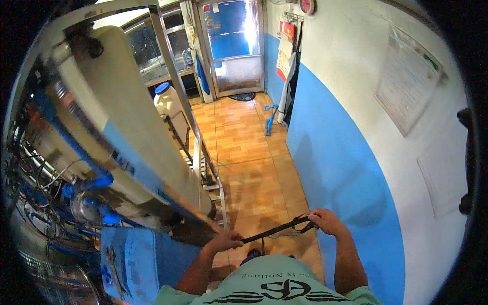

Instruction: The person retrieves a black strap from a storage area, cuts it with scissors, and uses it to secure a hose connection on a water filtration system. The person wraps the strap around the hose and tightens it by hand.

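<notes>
Here's the one long wall [345, 203], blue below and white above, running up the right side, with a wood-patterned floor [249, 188] alongside. Over on the left, a tall cream tank [119, 91] looms in its metal frame. One door [234, 76] stands at the far end, and one blue box [127, 254] sits at lower left. There's one blue-capped jug [174, 104] beyond the tank, and two sheets [409, 84] on the wall.

And now a single black strap [274, 232], up off the floor in front of the person's torso! Its long axis runs crosswise, right end tipped a little higher and farther forward. Two hands on it: the left hand [226, 241] has fingers closed on one end, the right hand [326, 221] pinches the other, beside a thin loop.
</notes>
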{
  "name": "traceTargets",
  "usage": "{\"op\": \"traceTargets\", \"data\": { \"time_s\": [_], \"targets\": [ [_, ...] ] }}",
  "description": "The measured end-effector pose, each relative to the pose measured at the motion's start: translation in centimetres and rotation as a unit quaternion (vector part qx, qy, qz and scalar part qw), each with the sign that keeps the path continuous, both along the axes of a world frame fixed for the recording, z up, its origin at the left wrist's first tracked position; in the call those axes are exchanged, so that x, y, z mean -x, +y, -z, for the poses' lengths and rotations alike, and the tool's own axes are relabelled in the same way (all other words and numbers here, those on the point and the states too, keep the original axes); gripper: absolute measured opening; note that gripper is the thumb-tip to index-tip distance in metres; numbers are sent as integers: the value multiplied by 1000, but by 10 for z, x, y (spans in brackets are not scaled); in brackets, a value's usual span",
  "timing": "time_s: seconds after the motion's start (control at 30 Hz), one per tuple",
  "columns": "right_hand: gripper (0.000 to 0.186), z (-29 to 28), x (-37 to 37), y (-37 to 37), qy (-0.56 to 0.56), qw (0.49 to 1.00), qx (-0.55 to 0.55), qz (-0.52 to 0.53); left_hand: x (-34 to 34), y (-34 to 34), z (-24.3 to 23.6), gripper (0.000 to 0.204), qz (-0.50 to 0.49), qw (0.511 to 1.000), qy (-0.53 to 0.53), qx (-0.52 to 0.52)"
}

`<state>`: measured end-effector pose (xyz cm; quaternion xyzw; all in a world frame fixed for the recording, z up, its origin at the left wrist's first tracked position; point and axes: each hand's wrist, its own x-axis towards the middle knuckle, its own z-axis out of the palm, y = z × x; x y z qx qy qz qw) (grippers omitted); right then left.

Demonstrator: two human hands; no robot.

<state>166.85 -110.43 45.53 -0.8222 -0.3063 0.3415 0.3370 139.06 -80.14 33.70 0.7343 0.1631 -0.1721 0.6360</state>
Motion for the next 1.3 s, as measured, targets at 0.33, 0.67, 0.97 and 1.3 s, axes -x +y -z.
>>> {"op": "traceTargets", "data": {
  "time_s": [0.33, 0.67, 0.97, 1.3],
  "targets": [
    [29, 27, -238, 108, -29, 998, -42, 40, -235, 143, -34, 18, -108, 989, -24, 94],
    [27, 17, -424, 369, 127, 984, -59, -110, -323, 284, -20, 16, -340, 933, -75, 89],
    [28, 35, -523, 551, 69, 990, -44, -117, -427, 427, 25, 6, -421, 898, -39, 123],
    [26, 63, -625, 751, 51, 982, -21, -182, -487, 559, 49, 10, -486, 860, -25, 154]
  ]
}}
